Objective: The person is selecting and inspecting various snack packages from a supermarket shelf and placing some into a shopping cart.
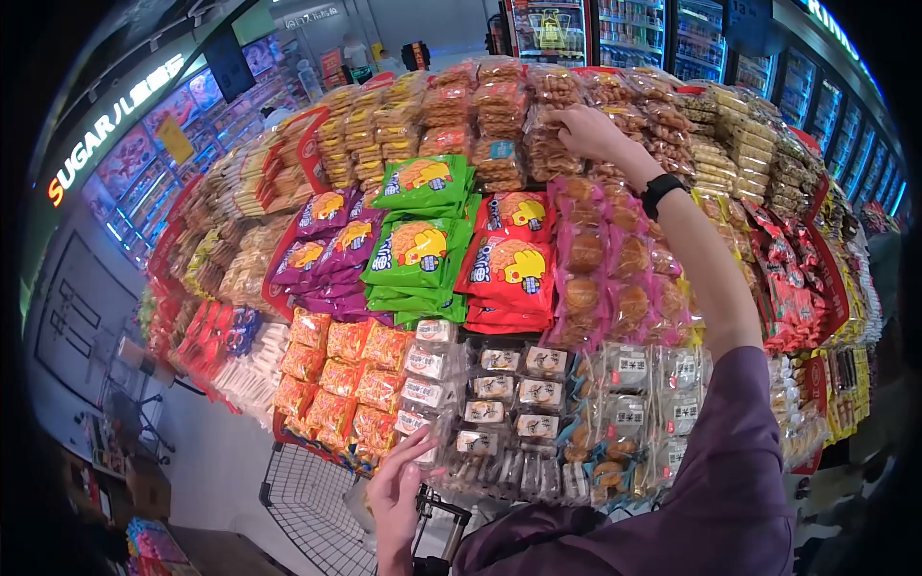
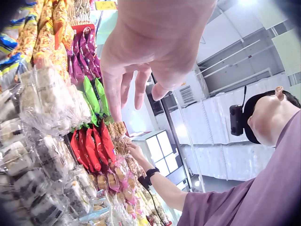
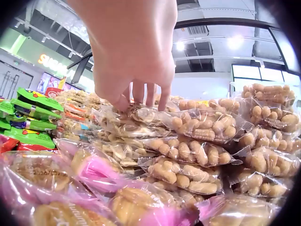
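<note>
Stretched across the display, the right hand (image 1: 588, 132) touches the top of a stack of clear snack packets (image 1: 549, 158) at the back. In the right wrist view the right hand (image 3: 136, 70) points its fingertips down onto the top packet (image 3: 138, 115); whether they pinch it cannot be told. Bumpy brown snacks in clear bags (image 3: 193, 150) are stacked just beside. The left hand (image 1: 396, 485) hovers at the near edge by white-labelled packets (image 1: 420, 394), fingers loosely spread and holding nothing. The left wrist view shows the left hand (image 2: 150, 52) with relaxed fingers.
Green bags (image 1: 408, 252), red bags (image 1: 509, 264) and purple bags (image 1: 331, 240) fill the middle of the display. Orange packets (image 1: 331, 408) lie at the near left. A wire shopping cart (image 1: 307, 499) stands below the near edge. Lit drink coolers (image 1: 629, 38) line the back.
</note>
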### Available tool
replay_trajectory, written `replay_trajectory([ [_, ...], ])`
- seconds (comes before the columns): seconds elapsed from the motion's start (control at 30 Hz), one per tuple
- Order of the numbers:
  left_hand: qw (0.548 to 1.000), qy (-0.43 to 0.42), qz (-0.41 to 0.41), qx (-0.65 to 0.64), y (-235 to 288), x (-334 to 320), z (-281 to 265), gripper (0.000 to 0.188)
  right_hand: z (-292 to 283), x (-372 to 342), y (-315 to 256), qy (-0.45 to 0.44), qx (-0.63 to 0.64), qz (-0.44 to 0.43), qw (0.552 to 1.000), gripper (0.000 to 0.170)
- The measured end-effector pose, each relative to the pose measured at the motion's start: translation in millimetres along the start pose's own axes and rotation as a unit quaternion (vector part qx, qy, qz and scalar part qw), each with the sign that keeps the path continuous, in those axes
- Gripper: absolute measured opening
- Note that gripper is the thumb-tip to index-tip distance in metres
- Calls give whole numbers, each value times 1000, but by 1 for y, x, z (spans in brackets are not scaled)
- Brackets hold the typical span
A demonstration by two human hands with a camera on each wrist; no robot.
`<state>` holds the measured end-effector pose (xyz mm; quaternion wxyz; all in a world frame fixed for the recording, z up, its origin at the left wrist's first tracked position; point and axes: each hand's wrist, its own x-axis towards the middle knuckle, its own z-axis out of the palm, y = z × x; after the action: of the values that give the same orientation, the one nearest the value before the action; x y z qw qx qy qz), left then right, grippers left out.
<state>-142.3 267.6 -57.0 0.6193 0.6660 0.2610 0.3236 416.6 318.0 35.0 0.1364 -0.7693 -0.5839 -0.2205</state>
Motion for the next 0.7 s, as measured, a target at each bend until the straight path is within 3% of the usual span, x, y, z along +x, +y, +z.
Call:
replay_trajectory([
  [0.13,1000,2,-6,14,0,6,4,32,-24,9,-4,-89,-1,34,995,37],
  [0.3,998,49,-31,14,1,10,9,36,-12,62,48,140,-68,1,988,40],
  [0.4,995,84,-51,35,6,9,11,39,3,84,67,93,-49,9,994,41],
  [0.5,992,106,-63,39,5,8,6,39,22,94,73,98,-39,-49,993,48],
  [0.63,990,118,-64,40,2,10,6,38,26,94,73,21,-64,-63,996,53],
  [0.7,990,114,-64,45,0,10,5,38,25,91,66,-4,-111,-8,994,55],
])
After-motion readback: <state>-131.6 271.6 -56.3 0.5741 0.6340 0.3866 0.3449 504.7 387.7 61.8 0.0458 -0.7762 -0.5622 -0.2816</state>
